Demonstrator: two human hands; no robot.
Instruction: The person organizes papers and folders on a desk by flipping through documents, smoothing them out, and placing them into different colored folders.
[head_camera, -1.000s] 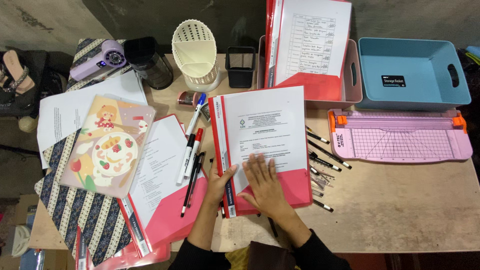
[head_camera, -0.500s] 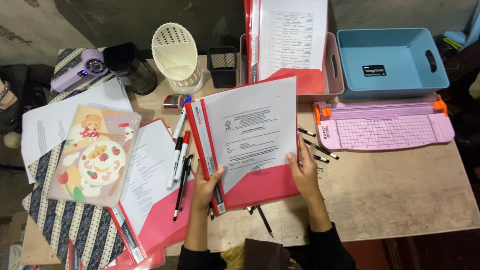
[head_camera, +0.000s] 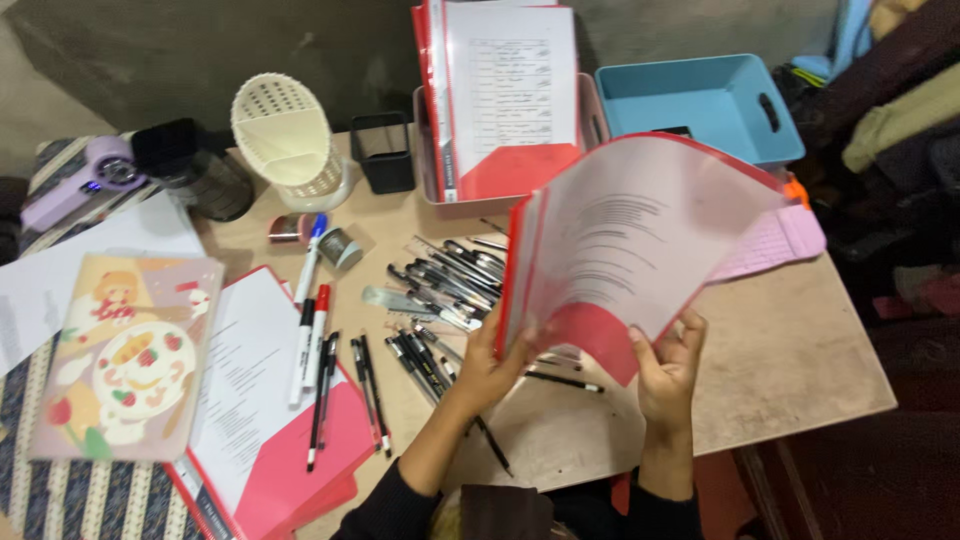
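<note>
Beige and cluttered, the table (head_camera: 800, 350) bore a blue bin (head_camera: 700, 105) at the far right and a pink tray (head_camera: 520, 195) of folders beside it. Above its middle, a red folder (head_camera: 640, 235) with a clear cover was lifted and tilted. The left hand (head_camera: 490, 365) grasped its spine edge and the right hand (head_camera: 668, 365) its near corner, over scattered black pens (head_camera: 440, 290).

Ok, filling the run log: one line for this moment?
left hand: holds red folder | right hand: holds folder | folder: lifted above pens
</note>
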